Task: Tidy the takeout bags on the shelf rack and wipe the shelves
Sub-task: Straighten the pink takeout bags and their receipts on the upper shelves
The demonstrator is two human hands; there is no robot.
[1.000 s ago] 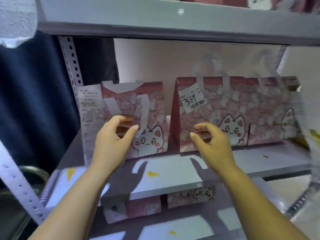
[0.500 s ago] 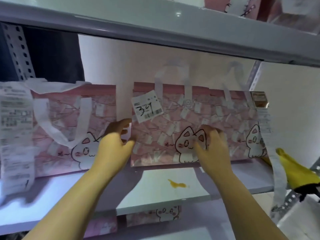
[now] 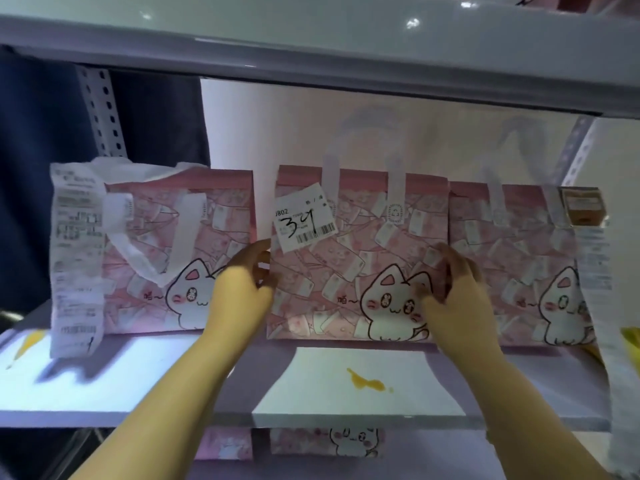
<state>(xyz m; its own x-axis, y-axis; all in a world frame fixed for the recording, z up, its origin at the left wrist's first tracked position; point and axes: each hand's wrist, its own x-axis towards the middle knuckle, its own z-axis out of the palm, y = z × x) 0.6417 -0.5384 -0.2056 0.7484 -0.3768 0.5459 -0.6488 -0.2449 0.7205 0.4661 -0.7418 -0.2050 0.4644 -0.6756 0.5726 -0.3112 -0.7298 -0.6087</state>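
Bag tagged 34 [image 3: 346, 271] sits gripped between left hand [image 3: 242, 292] and right hand [image 3: 457, 296].

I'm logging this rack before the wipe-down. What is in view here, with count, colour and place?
middle bag: one, pink with white cat, centre of middle shelf
left bag: one, pink with white cat, left of it
right bag: one, pink with white cat, right of it
ticket: one, white, marked 34, top left of middle bag
receipts: two, white, hanging down left bag and right bag
yellow stains: two, on middle shelf, front centre and far left
lower bags: two partly seen, pink, shelf below
middle shelf: one, white
upper shelf: one, white, overhead
left hand: grips middle bag's left edge
right hand: grips its right edge
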